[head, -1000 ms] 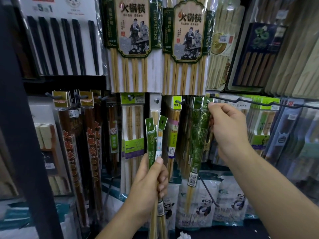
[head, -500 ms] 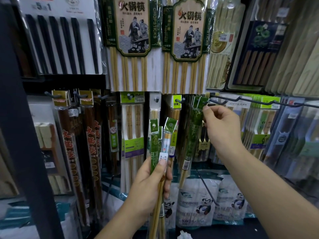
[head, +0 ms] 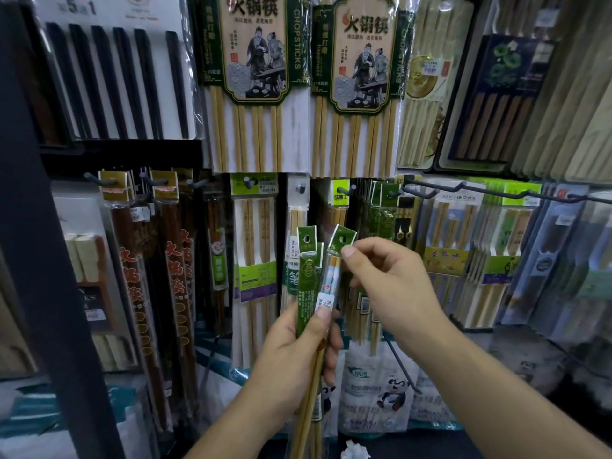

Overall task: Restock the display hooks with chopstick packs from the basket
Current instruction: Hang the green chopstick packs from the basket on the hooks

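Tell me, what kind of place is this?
Probably a shop's chopstick aisle. Packaged chopsticks hang in rows on metal display hooks, and some packs carry a barcode sticker. The left hand holds more packs, ready to hang.

Left hand (head: 294,352): raised from lower centre, forearm bare, fingers curled closed around chopstick packs (head: 309,286), thumb pressed flat across the front. Right hand (head: 390,289): reaching in from lower right, forearm bare, thumb and forefinger pinched on one pack's top tab, remaining fingers loosely curled.
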{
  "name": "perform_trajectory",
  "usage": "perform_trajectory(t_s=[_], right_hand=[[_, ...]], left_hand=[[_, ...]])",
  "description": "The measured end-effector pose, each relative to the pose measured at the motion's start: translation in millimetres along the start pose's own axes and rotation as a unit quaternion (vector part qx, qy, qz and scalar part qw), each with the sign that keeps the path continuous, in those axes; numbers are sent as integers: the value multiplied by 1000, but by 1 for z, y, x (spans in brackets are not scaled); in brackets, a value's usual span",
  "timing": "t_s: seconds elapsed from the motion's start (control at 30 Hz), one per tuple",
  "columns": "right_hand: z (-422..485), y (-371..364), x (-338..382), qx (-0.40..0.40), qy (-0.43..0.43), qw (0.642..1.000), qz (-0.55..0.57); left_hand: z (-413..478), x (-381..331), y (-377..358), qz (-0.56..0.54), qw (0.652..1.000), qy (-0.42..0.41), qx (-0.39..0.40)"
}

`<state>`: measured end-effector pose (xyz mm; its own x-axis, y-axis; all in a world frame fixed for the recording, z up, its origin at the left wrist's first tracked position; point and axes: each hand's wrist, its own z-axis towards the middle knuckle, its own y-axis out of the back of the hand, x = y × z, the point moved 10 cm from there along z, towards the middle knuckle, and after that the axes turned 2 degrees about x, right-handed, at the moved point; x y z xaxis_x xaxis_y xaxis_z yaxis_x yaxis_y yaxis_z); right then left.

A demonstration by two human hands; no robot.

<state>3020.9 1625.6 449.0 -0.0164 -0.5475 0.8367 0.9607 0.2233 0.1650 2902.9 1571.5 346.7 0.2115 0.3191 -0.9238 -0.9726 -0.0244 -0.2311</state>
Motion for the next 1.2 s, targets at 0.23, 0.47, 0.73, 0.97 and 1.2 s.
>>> perform_trajectory(t_s=[0.23, 0.47, 0.73, 0.97, 1.2], right_hand=[[2, 7, -1, -26, -14, 999, 39], [16, 51, 18, -130, 9, 986, 100], [30, 66, 20, -162, 22, 986, 33], [37, 69, 14, -175, 13, 984, 21], [39, 69, 14, -176, 18, 984, 7]], left_hand=[[0, 0, -6, -36, 999, 13, 14], [0, 5, 9, 12, 999, 10, -36], [2, 6, 6, -2, 1000, 10, -15], [1, 8, 2, -17, 1000, 24, 10], [0, 13, 6, 6, 1000, 25, 15]])
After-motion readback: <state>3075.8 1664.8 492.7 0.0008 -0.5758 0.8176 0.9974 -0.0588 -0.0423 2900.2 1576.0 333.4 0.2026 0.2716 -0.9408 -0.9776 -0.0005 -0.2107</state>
